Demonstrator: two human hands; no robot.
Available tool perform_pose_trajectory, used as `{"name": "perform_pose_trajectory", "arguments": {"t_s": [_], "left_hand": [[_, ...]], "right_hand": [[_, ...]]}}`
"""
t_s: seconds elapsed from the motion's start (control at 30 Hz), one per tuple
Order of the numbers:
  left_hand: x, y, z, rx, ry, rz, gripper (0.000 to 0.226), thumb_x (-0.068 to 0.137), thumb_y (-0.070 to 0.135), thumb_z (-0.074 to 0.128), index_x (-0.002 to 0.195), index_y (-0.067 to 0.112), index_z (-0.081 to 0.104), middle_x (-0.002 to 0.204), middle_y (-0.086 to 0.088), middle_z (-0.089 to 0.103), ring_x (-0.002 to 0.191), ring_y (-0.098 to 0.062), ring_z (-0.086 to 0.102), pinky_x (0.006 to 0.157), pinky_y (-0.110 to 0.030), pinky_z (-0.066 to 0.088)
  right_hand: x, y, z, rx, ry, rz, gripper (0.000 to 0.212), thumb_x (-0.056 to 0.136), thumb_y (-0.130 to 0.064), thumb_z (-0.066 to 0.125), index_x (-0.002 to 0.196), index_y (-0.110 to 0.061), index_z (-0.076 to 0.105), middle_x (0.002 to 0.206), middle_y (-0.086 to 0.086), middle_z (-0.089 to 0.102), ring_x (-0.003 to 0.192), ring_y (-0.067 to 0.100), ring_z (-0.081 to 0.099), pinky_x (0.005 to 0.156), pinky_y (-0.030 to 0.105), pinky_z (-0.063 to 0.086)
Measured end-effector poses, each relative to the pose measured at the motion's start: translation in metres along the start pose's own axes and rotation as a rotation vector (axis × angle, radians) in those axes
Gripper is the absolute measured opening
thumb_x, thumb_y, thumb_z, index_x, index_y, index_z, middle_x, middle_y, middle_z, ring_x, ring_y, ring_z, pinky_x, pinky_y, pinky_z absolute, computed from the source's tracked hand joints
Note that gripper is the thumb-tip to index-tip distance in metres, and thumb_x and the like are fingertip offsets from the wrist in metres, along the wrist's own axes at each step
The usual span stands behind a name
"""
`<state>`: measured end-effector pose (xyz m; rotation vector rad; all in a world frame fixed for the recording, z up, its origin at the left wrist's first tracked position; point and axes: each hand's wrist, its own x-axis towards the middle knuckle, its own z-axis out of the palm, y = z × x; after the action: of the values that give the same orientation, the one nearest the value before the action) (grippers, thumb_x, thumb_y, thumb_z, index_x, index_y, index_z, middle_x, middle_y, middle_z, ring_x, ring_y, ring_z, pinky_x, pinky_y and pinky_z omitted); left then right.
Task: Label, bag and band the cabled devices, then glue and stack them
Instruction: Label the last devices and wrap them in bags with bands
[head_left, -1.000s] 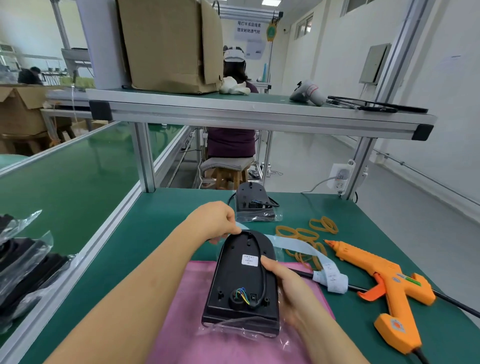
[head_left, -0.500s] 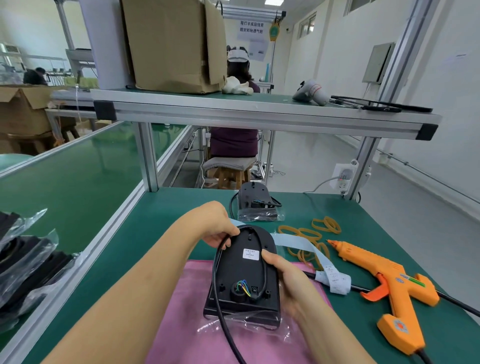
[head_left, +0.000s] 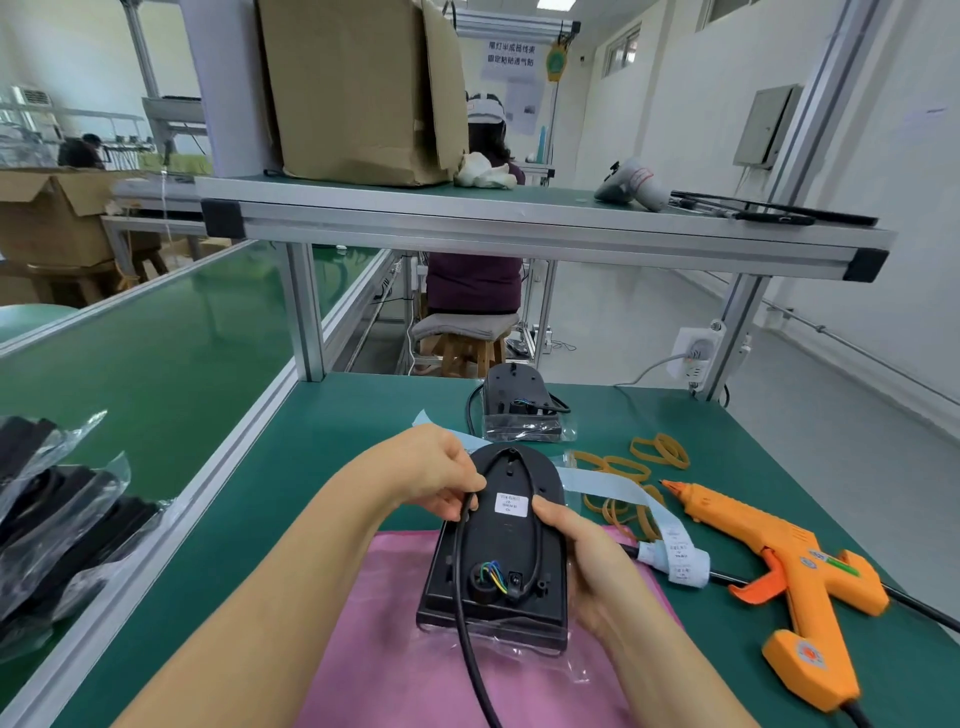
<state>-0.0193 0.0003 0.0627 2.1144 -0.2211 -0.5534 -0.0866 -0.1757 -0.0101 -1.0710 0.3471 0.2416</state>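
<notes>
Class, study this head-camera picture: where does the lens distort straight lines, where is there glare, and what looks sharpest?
Head view: the wide lens tilts the right silver aluminium shelf post outward; the glossy green conveyor belt mirrors the bright room; the clear plastic bags at the left edge glint; the black oval cabled device, left hand and right hand look sharp.

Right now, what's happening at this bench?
A person is working on a black device that lies back-up on a pink sheet, with a clear bag around its lower end. The left hand pinches its black cable at the upper left edge. The right hand grips the device's right side beside the white label. Rubber bands and an orange glue gun lie untouched to the right.
</notes>
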Motion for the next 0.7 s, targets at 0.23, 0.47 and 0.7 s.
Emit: {"name": "perform_pose_trajectory", "arguments": {"t_s": [0.23,0.47,0.7], "left_hand": [[0.005,-0.01,0.014,0.139,0.175,0.013,0.023,0.083,0.021,0.073,0.066,0.016,0.06,0.062,-0.002,0.058,0.054,-0.016,0.051,0.052,-0.02,0.044],[0.012,-0.034,0.026,0.066,0.264,0.061,0.022,0.079,0.031,0.077,0.087,0.022,0.058,0.087,0.004,0.056,0.072,-0.01,0.051,0.062,-0.023,0.04],[0.007,-0.053,0.03,-0.568,-0.06,-0.11,0.075,0.067,0.044,0.08,0.126,0.003,0.056,0.118,-0.014,0.068,0.099,-0.026,0.068,0.089,-0.04,0.053]], "right_hand": [[0.008,0.0,0.002,0.048,0.08,0.014,0.029,0.088,-0.02,0.062,0.11,-0.002,0.067,0.104,0.021,0.072,0.095,0.037,0.07,0.081,0.047,0.056],[0.018,0.002,0.0,0.093,0.1,0.025,0.029,0.09,-0.023,0.061,0.112,-0.004,0.066,0.101,0.02,0.073,0.085,0.036,0.073,0.065,0.043,0.059],[0.018,-0.007,0.001,0.089,0.043,-0.021,0.028,0.091,-0.025,0.061,0.11,-0.006,0.067,0.102,0.017,0.074,0.089,0.034,0.072,0.072,0.044,0.058]]}}
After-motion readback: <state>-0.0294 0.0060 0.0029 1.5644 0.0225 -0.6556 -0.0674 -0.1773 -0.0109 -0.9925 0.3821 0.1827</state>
